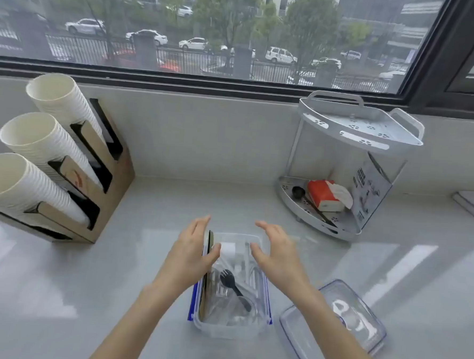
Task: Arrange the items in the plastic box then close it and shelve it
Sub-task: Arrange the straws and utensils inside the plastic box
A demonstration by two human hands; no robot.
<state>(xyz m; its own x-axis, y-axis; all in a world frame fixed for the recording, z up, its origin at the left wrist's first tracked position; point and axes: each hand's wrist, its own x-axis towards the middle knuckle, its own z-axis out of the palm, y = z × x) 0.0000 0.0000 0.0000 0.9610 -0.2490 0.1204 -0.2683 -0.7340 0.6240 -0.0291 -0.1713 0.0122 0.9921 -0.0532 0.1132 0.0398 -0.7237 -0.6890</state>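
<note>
A clear plastic box with blue side clips stands open on the counter in front of me. Inside lie a black plastic fork, a white charger block and clear wrapped cutlery. A thin dark flat item stands on edge along the box's left wall. My left hand holds that item, thumb over its inner face. My right hand hovers open above the box's right side, holding nothing. The clear lid lies flat on the counter to the right.
A white two-tier corner shelf stands at the back right, its lower tier holding a red tissue pack, a black spoon and a printed bag. A wooden holder with stacks of paper cups sits at left.
</note>
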